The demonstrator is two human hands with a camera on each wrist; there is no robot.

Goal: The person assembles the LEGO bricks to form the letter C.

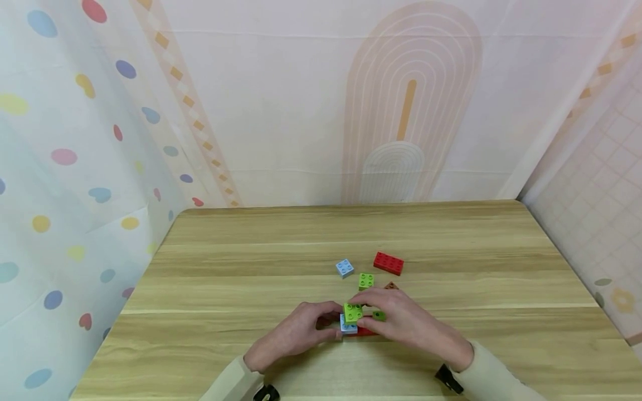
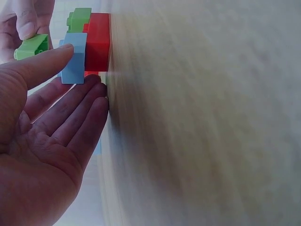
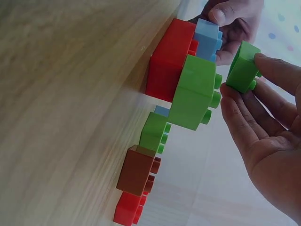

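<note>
On the table lies a red building brick (image 3: 169, 61) carrying a light blue brick (image 3: 207, 40) at its left end and a green brick (image 3: 193, 92) at its right end. My left hand (image 1: 308, 328) holds the light blue brick, thumb on the near side and fingers at the far side. Between thumb and fingertips, my right hand (image 1: 403, 320) pinches another green brick (image 1: 353, 313). This held brick is just above the light blue one, and its hollow underside shows in the left wrist view. The right hand partly hides the red brick in the head view.
Beyond the hands, loose bricks lie on the wooden table (image 1: 241, 267): a light blue one (image 1: 344, 268), a red one (image 1: 388, 263), a green one (image 1: 366, 280) and a brown one (image 1: 391, 285). A patterned curtain (image 1: 281, 111) hangs behind the table.
</note>
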